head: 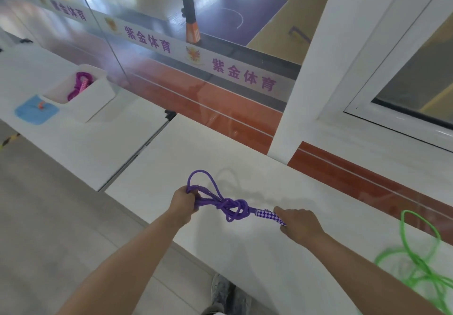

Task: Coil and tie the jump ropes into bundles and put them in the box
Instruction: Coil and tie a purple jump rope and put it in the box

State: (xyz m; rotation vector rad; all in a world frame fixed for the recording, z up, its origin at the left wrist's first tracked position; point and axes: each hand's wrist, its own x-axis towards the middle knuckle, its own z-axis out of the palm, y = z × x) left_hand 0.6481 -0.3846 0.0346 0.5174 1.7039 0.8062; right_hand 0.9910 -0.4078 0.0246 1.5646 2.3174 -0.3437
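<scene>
I see the white tabletop point(245, 260) running across the view; far to the left of the knot sits the white box point(92, 98), a magenta rope point(79, 85) lying inside it; right of the knot a green rope point(416, 260) sprawls, blurred and cut by the frame edge; the purple rope point(230, 206) hangs knotted between both outstretched arms; my left hand point(182, 203) has its grip curled round the coils; my right hand point(297, 225) has its grip closed on the checkered handle point(268, 216), whose far end it hides.
</scene>
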